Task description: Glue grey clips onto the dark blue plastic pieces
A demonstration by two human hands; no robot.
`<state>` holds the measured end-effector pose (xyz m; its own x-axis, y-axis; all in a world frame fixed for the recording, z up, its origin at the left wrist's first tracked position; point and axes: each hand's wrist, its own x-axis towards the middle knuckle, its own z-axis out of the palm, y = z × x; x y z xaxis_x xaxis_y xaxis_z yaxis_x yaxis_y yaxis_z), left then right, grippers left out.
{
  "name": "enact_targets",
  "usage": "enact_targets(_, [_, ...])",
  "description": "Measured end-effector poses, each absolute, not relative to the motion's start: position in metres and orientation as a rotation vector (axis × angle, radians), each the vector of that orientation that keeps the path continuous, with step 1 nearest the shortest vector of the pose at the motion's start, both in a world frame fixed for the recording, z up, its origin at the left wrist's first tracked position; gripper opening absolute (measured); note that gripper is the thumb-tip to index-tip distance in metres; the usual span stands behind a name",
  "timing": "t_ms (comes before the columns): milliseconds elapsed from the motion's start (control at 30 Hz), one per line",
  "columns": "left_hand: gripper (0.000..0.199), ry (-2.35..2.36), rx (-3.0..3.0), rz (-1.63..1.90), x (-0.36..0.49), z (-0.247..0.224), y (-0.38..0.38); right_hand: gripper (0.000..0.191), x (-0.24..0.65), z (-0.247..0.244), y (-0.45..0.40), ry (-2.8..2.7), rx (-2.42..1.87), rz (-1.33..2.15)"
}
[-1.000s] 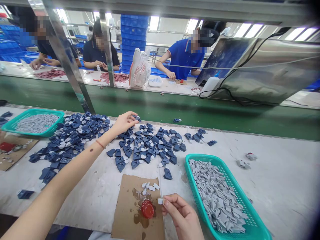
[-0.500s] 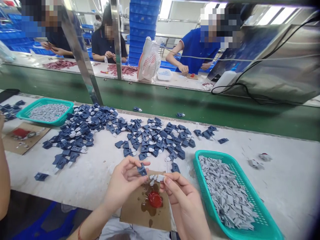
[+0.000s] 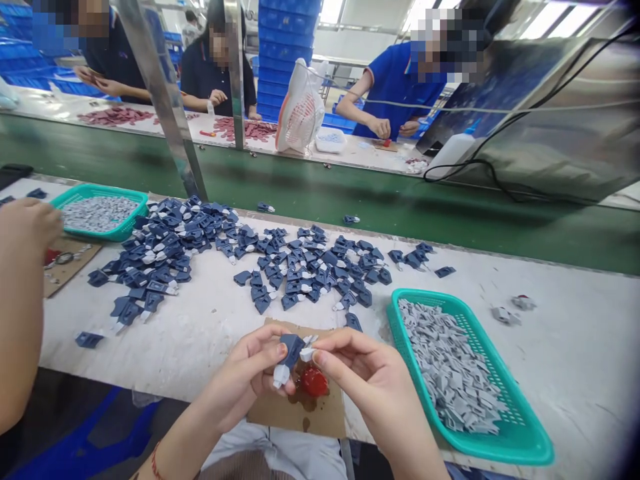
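My left hand (image 3: 250,370) grips a dark blue plastic piece (image 3: 292,348), with a whitish tip (image 3: 281,377) pointing down toward me. Close against its right side, my right hand (image 3: 360,367) pinches a small light grey plastic part (image 3: 307,354); whether the two pieces touch I cannot tell. Below both hands lies a brown cardboard sheet (image 3: 270,413) with dark wet stains and a red, glossy round thing (image 3: 315,381), partly hidden by my fingers.
Many blue pieces (image 3: 310,267) are heaped across the white table. A green basket (image 3: 530,447) of grey parts stands at right, another green basket (image 3: 127,230) at far left. A neighbour's arm (image 3: 20,293) reaches in there. Beyond runs a green belt (image 3: 280,187), with co-workers behind it.
The blue piece in my left hand has turned, and its whitish tip now shows. My right hand has brought the grey part closer to it. At left, a neighbour's arm has come farther in.
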<state>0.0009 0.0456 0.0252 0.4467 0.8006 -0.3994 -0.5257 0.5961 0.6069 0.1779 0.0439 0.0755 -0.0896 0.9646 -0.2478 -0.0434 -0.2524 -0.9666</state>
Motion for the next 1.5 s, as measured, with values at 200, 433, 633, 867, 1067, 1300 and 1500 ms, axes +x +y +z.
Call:
enact_targets(200, [0.029,0.711,0.364,0.833,-0.003,0.027,0.041,0.014,0.173,0.086,0.046,-1.263,-1.384,1.533])
enact_targets(433, [0.028,0.719,0.395,0.854,-0.003,0.025,0.041,0.013,0.172,0.089,0.046,-1.386,-1.418,1.521])
enact_targets(633, [0.037,0.764,0.426,0.857,-0.002,0.025,0.041,0.013,0.170,0.086,0.050,-1.516,-1.428,1.389])
enact_targets(867, [0.064,0.915,0.687,0.880,-0.002,0.033,0.034,0.014,0.161,0.064,0.046,-1.341,-1.323,1.337])
enact_targets(1067, [0.067,1.067,1.175,0.807,-0.006,0.039,0.025,0.013,0.156,0.061,0.039,-1.326,-1.308,1.336])
enact_targets(1300, [0.065,1.179,1.608,0.544,-0.019,0.044,0.022,0.013,0.160,0.058,0.039,-1.550,-1.321,1.115])
enact_targets(1500, [0.062,1.197,1.571,0.556,-0.018,0.039,0.022,0.012,0.154,0.053,0.035,-1.588,-1.275,0.990])
